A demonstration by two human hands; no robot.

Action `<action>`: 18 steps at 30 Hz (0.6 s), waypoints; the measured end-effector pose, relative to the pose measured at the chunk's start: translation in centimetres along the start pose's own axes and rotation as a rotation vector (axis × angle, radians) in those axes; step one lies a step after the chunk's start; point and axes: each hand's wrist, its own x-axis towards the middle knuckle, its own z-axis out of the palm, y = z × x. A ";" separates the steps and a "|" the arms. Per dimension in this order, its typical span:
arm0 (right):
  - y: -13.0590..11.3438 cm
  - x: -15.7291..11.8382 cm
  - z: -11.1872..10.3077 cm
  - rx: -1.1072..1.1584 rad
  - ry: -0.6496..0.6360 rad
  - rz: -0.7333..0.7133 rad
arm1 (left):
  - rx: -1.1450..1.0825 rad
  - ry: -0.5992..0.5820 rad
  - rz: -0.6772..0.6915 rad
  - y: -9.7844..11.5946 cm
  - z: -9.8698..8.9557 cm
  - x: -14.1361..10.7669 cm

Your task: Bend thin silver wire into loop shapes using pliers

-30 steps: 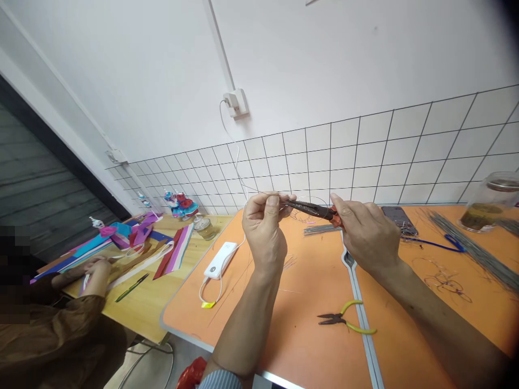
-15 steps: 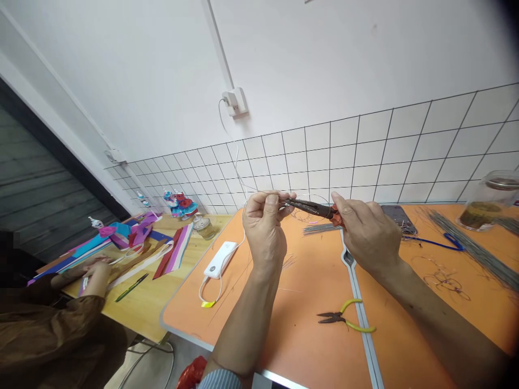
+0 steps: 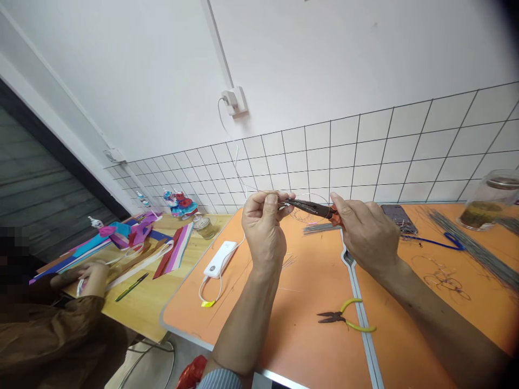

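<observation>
My right hand [image 3: 367, 229] is wrapped round the red handles of dark-jawed pliers [image 3: 311, 208], whose nose points left. At their tip, my left hand [image 3: 265, 227] pinches thin wire [image 3: 259, 190] between thumb and fingers. A fine loop of that wire arcs behind the jaws. The exact bite of the jaws is hidden by my left fingertips. Both hands are raised above the orange table [image 3: 308, 346]. Below them lies a second pair of pliers [image 3: 344, 316] with yellow handles, open on the table.
A white power strip [image 3: 220, 259] lies left. Bundled wires [image 3: 474, 246], a phone [image 3: 399, 219], a blue strand [image 3: 454, 243], bent wire loops [image 3: 448, 283] and a glass jar [image 3: 482, 200] are to the right. Leftward, a co-worker's hands [image 3: 95, 275] rest among coloured strips [image 3: 176, 251] on a wooden table.
My hands and the pliers stay in nearly the same place; the red handles shift very slightly. The co-worker's hands have moved a little.
</observation>
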 end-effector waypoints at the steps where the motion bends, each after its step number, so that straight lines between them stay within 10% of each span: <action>1: 0.0 0.0 0.0 -0.001 0.001 -0.001 | -0.010 -0.001 -0.002 0.0 0.0 0.0; 18: -0.1 0.0 0.1 0.029 -0.012 -0.012 | 0.055 0.020 0.004 0.1 -0.1 -0.1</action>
